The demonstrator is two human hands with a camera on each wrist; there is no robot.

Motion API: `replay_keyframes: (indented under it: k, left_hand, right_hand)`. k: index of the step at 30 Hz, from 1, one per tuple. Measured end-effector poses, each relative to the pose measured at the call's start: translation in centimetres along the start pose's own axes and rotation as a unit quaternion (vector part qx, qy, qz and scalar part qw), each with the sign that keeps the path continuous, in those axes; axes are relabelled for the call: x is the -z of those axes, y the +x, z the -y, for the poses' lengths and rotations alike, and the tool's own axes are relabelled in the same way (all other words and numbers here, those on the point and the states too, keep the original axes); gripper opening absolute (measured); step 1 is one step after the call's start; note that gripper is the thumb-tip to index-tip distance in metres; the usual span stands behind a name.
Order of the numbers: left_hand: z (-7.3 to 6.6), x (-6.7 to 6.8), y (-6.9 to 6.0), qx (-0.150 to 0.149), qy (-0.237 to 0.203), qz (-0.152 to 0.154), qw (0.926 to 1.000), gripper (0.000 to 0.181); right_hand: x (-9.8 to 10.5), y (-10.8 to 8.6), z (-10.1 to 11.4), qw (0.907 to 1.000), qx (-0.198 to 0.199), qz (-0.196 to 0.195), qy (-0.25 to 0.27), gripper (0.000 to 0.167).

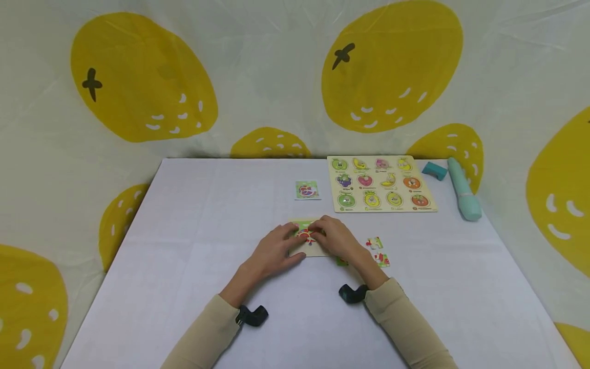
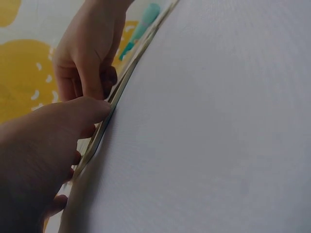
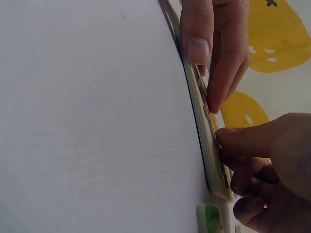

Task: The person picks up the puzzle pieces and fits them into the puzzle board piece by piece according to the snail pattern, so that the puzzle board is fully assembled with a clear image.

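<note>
A small wooden jigsaw board [image 1: 315, 250] lies on the white table in front of me, with red and green puzzle pieces [image 1: 302, 224] in its upper part. My left hand [image 1: 275, 250] rests at the board's left side, fingers extended over it and thumb by its near edge. From the right, my right hand [image 1: 340, 240] reaches over the board with bent fingers, thumb and fingertips together at a puzzle piece in it, mostly hidden by the hand. One green loose piece [image 1: 341, 262] lies partly under the right wrist. Two more, an upper piece [image 1: 375, 243] and a lower piece [image 1: 381, 260], lie further right.
Behind the board lies a small square fruit picture [image 1: 307, 190]. A larger wooden fruit puzzle [image 1: 382, 206] is at the back right. Beside it are a teal block [image 1: 435, 171] and a mint-green stick-like object [image 1: 464, 195]. A fruit-print cloth hangs behind the table.
</note>
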State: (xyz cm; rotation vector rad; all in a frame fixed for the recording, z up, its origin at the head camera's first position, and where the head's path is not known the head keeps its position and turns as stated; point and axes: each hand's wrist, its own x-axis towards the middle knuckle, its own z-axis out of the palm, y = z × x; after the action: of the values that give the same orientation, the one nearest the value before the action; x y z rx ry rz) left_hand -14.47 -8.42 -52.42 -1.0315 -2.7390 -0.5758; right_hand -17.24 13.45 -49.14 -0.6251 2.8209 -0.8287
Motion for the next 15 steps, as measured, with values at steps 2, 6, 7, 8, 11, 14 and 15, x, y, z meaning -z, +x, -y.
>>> replay_keyframes:
  k: [2,6,7,8,11,14,15]
  left_hand:
    - [0.0,0.0,0.0,0.002,0.002,0.001,1.0000,0.046]
    - [0.1,-0.1,0.0,-0.002,0.008,-0.003,1.0000,0.045]
    - [0.1,-0.1,0.0,-0.003,0.010,-0.004,0.9999,0.046]
    - [0.1,-0.1,0.0,-0.004,0.012,-0.005,0.9999,0.046]
    - [0.1,-0.2,0.0,-0.002,0.016,-0.003,0.9999,0.046]
    - [0.2,-0.2,0.0,0.001,0.017,0.003,0.9998,0.047]
    - [0.2,-0.1,0.0,0.003,0.017,0.005,0.9998,0.047]
  right_hand:
    - [0.1,-0.1,0.0,1.0000,0.000,0.000,0.002,0.022]
    - [0.3,-0.1,-0.1,1.0000,0.004,-0.003,0.004,0.023]
    - [0.4,-0.1,-0.2,1.0000,0.004,-0.005,0.005,0.023]
    - [0.4,-0.1,-0.3,1.0000,0.004,-0.006,0.006,0.023]
    - [0.8,-0.2,-0.4,0.9999,0.000,-0.008,0.006,0.023]
    - [1.2,-0.3,-0.5,1.0000,-0.004,-0.007,0.003,0.024]
    - [1.4,-0.4,-0.5,1.0000,-0.005,-0.007,0.001,0.025]
